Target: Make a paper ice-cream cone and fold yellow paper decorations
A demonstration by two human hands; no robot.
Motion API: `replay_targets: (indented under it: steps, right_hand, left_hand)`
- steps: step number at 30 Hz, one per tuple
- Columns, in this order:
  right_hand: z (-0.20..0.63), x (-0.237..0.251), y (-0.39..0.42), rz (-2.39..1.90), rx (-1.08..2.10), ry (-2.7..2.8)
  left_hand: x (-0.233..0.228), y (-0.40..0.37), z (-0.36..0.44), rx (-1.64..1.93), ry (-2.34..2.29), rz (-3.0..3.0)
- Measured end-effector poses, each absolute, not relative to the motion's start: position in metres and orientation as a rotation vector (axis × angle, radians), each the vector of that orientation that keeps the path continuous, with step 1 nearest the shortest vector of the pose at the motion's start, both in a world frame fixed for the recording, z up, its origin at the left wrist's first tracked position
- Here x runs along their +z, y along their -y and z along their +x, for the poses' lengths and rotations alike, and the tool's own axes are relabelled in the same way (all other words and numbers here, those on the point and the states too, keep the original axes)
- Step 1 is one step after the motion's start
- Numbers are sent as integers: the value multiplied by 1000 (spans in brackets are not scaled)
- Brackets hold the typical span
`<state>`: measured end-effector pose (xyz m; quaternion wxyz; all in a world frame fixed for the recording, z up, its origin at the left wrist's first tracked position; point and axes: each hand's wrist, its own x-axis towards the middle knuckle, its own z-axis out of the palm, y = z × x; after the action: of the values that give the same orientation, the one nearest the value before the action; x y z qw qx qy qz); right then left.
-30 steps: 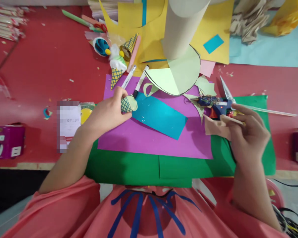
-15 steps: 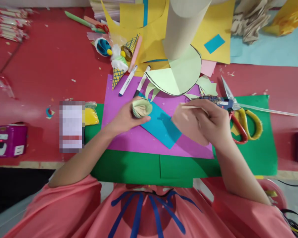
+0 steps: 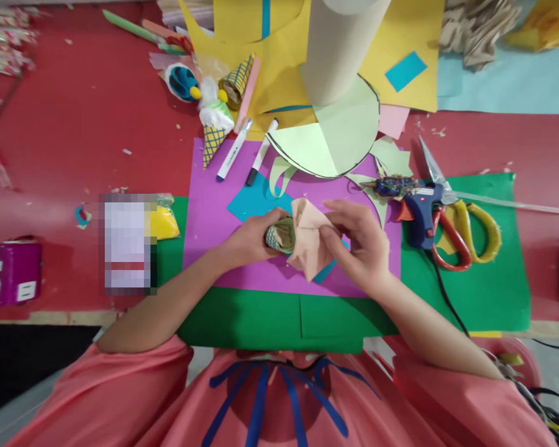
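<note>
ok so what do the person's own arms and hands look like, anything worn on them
The left hand and right hand are ungloved, with no watch or bracelet visible. The left sleeve and right sleeve are loose, plain coral-red and end around the elbows, matching the shirt front with its dark blue lines.

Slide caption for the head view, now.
Left-hand grip on a crosshatched paper cone, right-hand grip on creased peach paper beside the cone's mouth, above a purple sheet.
</note>
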<state>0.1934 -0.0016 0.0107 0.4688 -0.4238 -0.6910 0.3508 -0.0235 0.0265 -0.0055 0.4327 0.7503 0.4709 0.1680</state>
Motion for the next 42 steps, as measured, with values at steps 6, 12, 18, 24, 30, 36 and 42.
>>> replay_targets:
  steps: [6,12,18,24,30,36,42]
  right_hand:
    - [188,6,5,-1015,667,1815]
    - [181,7,6,-917,760,1840]
    - [178,8,7,-945,774,1874]
    - [174,7,10,-957,731,1879]
    - [176,10,9,-883,732,1993]
    - [181,15,10,-826,612,2167]
    - [178,9,17,-858,344,2202]
  left_hand:
    - [-9,-26,-23,363,-1152,1921]
    - [-10,-24,-20,341,-1114,1967]
    - [-7,-22,-19,369,-1047,2035]
    - [-5,-19,-17,380,-1030,2140]
    - [-6,-16,-17,326,-1105,2136]
    - [-14,-16,-19,391,-1178,1988]
    - [-13,-17,-20,335,-1239,1913]
